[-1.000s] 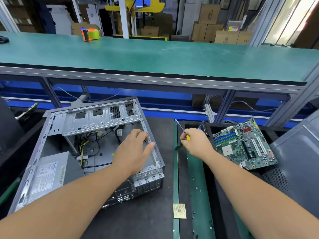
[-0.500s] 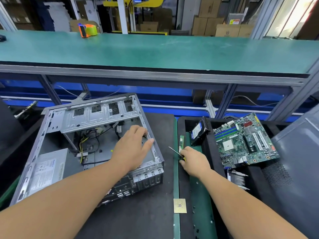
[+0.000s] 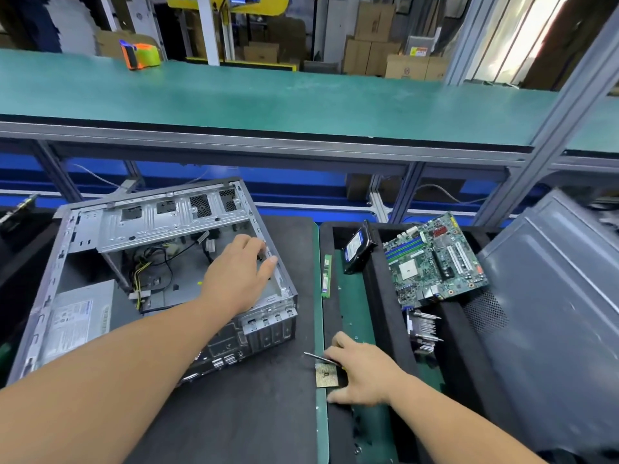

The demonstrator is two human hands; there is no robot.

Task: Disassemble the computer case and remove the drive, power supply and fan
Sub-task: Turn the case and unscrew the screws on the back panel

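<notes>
Case (image 3: 174,229) on black mat (image 3: 234,413).

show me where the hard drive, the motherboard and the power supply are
hard drive (image 3: 357,248): head view, on its blue label.
motherboard (image 3: 435,259): head view, middle of the green board.
power supply (image 3: 78,318): head view, on its white sticker, inside the case.

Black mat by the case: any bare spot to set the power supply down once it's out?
Bare: black mat in front of the computer case, left of the CPU chip. Crowded: the right tray holds the hard drive, motherboard and heatsink.
</notes>
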